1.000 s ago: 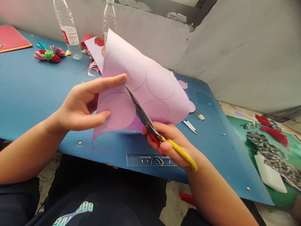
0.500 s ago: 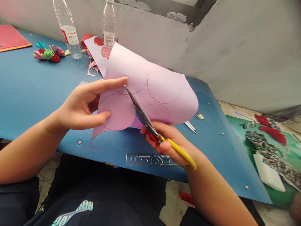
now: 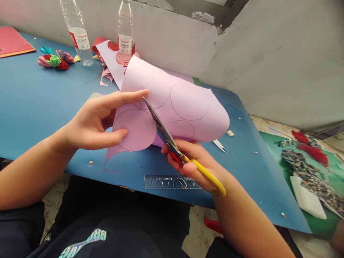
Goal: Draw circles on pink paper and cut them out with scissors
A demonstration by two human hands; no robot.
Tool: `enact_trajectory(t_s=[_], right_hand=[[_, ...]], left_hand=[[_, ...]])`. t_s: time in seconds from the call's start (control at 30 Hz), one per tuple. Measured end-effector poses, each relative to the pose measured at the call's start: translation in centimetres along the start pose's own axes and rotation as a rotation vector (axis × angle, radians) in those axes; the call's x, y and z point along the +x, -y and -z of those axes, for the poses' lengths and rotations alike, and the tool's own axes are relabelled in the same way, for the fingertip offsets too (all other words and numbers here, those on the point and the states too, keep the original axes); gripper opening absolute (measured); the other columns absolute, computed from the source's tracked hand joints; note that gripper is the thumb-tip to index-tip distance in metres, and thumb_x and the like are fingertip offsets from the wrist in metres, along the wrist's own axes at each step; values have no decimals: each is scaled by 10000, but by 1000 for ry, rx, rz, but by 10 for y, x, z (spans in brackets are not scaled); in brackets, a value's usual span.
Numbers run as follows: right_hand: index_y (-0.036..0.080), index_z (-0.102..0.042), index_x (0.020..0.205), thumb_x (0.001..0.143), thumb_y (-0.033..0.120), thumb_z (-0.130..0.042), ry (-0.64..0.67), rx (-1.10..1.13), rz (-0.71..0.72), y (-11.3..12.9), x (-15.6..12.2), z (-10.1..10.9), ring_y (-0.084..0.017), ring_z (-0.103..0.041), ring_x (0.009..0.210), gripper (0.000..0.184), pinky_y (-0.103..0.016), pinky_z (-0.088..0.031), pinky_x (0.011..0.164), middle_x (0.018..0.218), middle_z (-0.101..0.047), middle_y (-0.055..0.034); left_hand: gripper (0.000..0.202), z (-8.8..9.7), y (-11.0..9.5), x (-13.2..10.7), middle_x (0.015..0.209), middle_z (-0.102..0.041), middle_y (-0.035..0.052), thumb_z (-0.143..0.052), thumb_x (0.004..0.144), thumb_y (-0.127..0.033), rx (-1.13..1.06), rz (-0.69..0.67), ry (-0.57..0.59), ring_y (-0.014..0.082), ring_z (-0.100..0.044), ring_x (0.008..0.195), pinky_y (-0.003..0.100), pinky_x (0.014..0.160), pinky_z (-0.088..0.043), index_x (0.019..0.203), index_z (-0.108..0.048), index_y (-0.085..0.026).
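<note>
A curled sheet of pale purple paper [image 3: 188,107] with several pencilled circles is held up over the blue table. My left hand [image 3: 99,120] grips its left side, thumb on the front of one partly cut circle and index finger stretched across the sheet; the other fingers are hidden behind it. My right hand [image 3: 193,163] is wrapped round the scissors [image 3: 166,138], which have one yellow and one red handle. The blades lie along the right edge of that circle, their tip just under my left index fingertip.
A clear ruler [image 3: 172,182] lies at the front edge of the blue table [image 3: 40,111]. Two water bottles [image 3: 80,43] stand by the wall near paper scraps [image 3: 106,76] and colourful fabric pieces [image 3: 55,60]. A pen [image 3: 219,146] lies right of the paper.
The purple paper has shifted slightly down and to the right. Both hands and the scissors hold nearly the same pose.
</note>
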State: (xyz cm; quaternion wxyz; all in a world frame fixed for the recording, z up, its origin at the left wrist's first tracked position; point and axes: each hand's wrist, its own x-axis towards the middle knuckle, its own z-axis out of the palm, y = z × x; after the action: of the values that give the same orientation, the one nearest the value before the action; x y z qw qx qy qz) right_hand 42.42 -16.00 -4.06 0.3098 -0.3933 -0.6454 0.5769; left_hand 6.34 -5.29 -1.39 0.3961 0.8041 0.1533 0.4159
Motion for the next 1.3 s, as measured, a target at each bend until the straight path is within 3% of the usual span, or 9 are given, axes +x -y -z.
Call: enact_trajectory(t_s=[0.13, 0.27, 0.5, 0.57, 0.7, 0.77, 0.9, 1.13, 1.3], right_hand=[[216, -879, 1268, 924, 1111, -914, -4, 16, -11, 0, 0, -1, -190, -534, 751, 959, -320, -444, 629, 904, -636, -11], [210, -882, 1257, 909, 1130, -906, -6, 10, -23, 2, 0, -1, -196, -539, 770, 984, -326, -455, 652, 915, -638, -17], [216, -887, 1263, 898, 1133, -907, -10, 0, -32, 2, -1, -1, -201, -527, 754, 988, -338, -444, 648, 888, -630, -13], [217, -886, 1262, 903, 1127, -907, -3, -3, -35, 2, -1, -1, -203, -530, 754, 979, -339, -440, 646, 885, -627, -13], [219, -883, 1257, 918, 1109, -911, 8, -8, -43, 3, -2, -1, -201, -525, 757, 953, -342, -437, 668, 878, -618, -9], [221, -881, 1260, 924, 1106, -907, 7, -12, -41, 4, -2, 0, -200, -516, 756, 947, -343, -428, 673, 876, -613, -7], [222, -875, 1266, 932, 1129, -875, 13, -27, -45, 4, -3, 0, -203, -519, 759, 967, -345, -437, 680, 879, -609, -7], [229, -872, 1278, 951, 1131, -850, 24, -49, -44, 3, -4, 1, -214, -535, 768, 960, -355, -476, 688, 896, -619, -16], [228, -882, 1280, 952, 1128, -854, 27, -47, -35, 2, -3, 2, -214, -539, 773, 958, -355, -478, 694, 892, -619, -16]], left_hand=[[931, -1, -6, 2, 1281, -969, 25, -1206, 778, -235, -78, 99, -51, 458, -995, 1196, 653, 1011, -924, 1654, -934, -401], [918, -1, -10, 3, 1232, -960, 38, -1211, 737, -203, -89, 137, -83, 480, -995, 1182, 704, 1032, -914, 1607, -964, -361], [876, 7, 3, 3, 1224, -982, 57, -1194, 831, -360, -40, 17, -40, 448, -1000, 1122, 577, 924, -922, 1665, -933, -428], [908, 8, 4, 2, 1187, -973, 36, -1192, 817, -362, -21, -5, -25, 399, -993, 1016, 512, 813, -906, 1681, -921, -437], [1045, 10, 2, 2, 1357, -983, 34, -1114, 838, -236, 51, -60, 57, 307, -943, 859, 337, 547, -756, 1801, -812, -507], [1009, 11, 1, 2, 1388, -989, 49, -1118, 842, -233, 29, -45, 54, 323, -938, 825, 360, 532, -738, 1770, -839, -516], [859, 11, -3, 3, 1375, -993, 75, -1153, 866, -289, -36, 27, 7, 366, -964, 854, 448, 675, -818, 1676, -920, -457], [1028, 13, 1, 4, 1402, -986, 43, -1101, 811, -186, -25, -20, 76, 309, -936, 813, 327, 505, -708, 1760, -852, -493], [998, 13, 1, 5, 1405, -993, 52, -1113, 812, -153, -64, 3, 77, 326, -950, 829, 352, 559, -749, 1726, -881, -479]])
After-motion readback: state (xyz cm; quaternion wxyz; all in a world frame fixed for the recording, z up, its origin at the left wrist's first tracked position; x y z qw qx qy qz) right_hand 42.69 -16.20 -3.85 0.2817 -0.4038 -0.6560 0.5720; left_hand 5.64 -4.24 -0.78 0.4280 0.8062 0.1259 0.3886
